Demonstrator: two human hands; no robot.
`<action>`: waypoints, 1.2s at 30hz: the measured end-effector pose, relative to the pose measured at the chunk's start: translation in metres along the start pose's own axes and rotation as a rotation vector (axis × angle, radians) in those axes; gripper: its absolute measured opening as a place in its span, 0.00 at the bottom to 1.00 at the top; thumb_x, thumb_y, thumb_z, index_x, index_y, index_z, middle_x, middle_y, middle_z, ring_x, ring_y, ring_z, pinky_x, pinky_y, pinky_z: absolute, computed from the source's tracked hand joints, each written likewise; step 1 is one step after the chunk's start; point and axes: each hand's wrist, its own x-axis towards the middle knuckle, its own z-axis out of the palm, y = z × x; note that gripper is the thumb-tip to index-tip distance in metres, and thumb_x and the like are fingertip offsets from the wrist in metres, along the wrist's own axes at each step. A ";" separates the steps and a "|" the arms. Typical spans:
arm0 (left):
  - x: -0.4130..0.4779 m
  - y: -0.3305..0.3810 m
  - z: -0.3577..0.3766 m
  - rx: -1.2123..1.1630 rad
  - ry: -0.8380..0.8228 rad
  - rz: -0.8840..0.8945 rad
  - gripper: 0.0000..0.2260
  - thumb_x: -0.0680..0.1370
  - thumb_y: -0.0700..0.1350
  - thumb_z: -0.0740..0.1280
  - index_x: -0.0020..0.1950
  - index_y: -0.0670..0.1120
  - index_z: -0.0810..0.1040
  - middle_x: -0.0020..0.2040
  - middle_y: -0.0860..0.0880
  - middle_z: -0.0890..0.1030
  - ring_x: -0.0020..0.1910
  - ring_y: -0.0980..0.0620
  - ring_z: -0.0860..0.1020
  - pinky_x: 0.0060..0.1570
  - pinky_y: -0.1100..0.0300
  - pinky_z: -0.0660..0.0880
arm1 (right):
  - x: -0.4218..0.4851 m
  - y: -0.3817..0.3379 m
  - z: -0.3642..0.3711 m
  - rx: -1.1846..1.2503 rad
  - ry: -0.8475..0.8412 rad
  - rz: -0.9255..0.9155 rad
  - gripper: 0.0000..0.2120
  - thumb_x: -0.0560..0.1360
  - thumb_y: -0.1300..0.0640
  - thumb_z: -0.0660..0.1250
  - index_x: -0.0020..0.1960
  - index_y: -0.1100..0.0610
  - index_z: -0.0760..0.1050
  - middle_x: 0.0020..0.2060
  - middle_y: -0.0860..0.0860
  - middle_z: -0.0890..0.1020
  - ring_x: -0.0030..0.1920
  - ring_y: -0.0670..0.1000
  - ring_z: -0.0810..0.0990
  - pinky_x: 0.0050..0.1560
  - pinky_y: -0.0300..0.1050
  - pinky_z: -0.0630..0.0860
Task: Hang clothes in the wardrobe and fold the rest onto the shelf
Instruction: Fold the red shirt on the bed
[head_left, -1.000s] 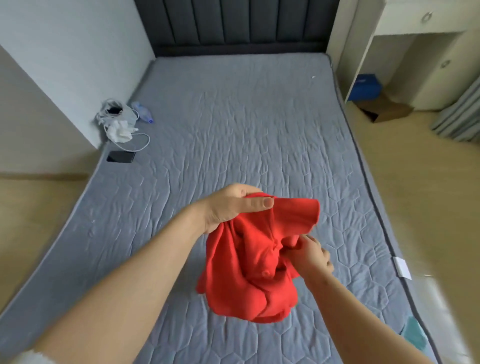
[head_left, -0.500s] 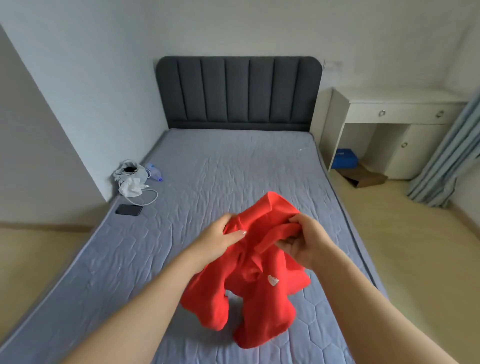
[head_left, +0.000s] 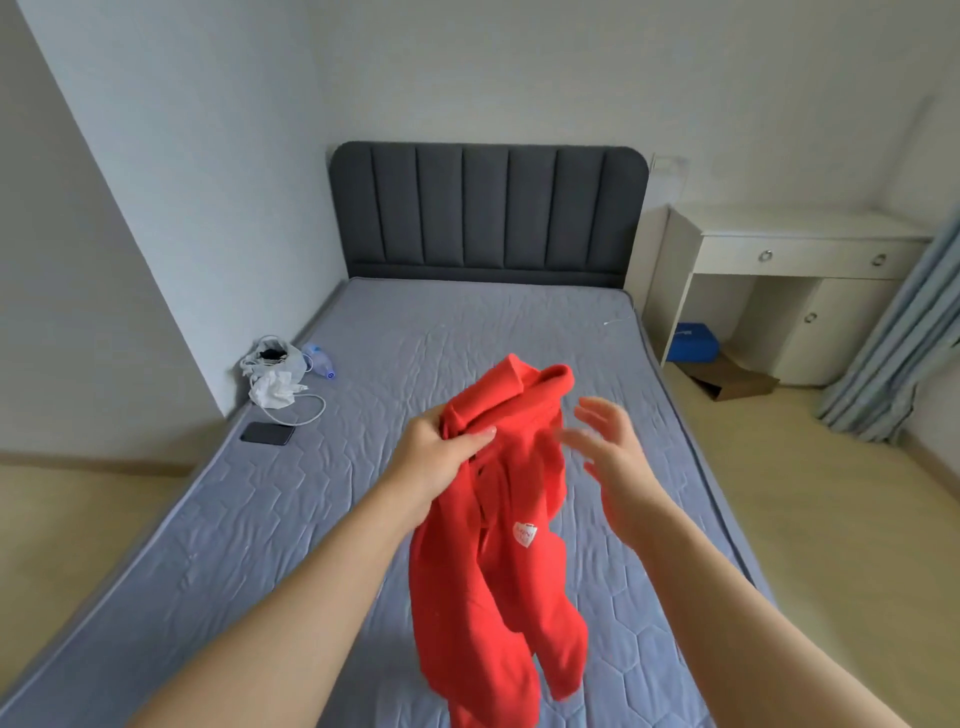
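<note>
Left hand (head_left: 441, 457): fingers and thumb curled round a bunch of fabric just below the collar of the red top (head_left: 498, 571). It carries the whole garment.
Right hand (head_left: 613, 457): held wide, fingers spread and straight, holding nothing. It is just beside the top's right edge. The fingertips are blurred, so contact cannot be told.
Red top: hangs from the left hand in the air over the near half of the bed (head_left: 311, 545), between the two forearms. The collar stands up above the grip. A small white heart patch (head_left: 525, 534) faces the camera. The sleeves dangle, and the lowest part runs out of the bottom of the frame.
Bed: grey quilted cover.
Left edge of bed, near to far: dark phone (head_left: 267, 433), white cable (head_left: 311, 410), crumpled white cloth or paper (head_left: 272, 396), white plastic bag (head_left: 272, 358) and, touching the bag, a clear bottle (head_left: 319, 358) lying on its side.
Far end: dark grey padded headboard (head_left: 488, 213) against the wall.
Right of the bed: white counter (head_left: 789, 249) with drawers, a blue box (head_left: 696, 343) under it, and flattened brown cardboard (head_left: 737, 382) on the floor. A pale blue curtain (head_left: 893, 338) hangs at the far right.
</note>
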 end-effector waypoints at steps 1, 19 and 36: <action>0.000 0.003 -0.002 -0.071 -0.047 -0.003 0.09 0.72 0.34 0.70 0.51 0.42 0.81 0.39 0.50 0.84 0.37 0.54 0.81 0.42 0.62 0.78 | -0.002 0.005 0.000 -0.079 -0.080 -0.005 0.21 0.72 0.67 0.68 0.61 0.53 0.69 0.53 0.44 0.73 0.52 0.44 0.73 0.50 0.38 0.67; -0.036 0.009 -0.051 0.507 -0.196 0.102 0.09 0.75 0.44 0.69 0.54 0.51 0.80 0.48 0.54 0.83 0.48 0.58 0.80 0.51 0.65 0.73 | -0.043 0.011 0.002 -0.231 -0.251 0.033 0.07 0.73 0.65 0.68 0.43 0.53 0.78 0.37 0.49 0.84 0.36 0.45 0.82 0.42 0.40 0.80; -0.019 -0.046 -0.042 0.381 -0.521 -0.519 0.12 0.76 0.38 0.67 0.59 0.42 0.77 0.45 0.49 0.83 0.40 0.55 0.81 0.43 0.62 0.79 | -0.023 0.058 -0.018 -0.742 -0.472 0.448 0.06 0.72 0.53 0.70 0.45 0.56 0.80 0.45 0.54 0.84 0.44 0.53 0.82 0.53 0.47 0.78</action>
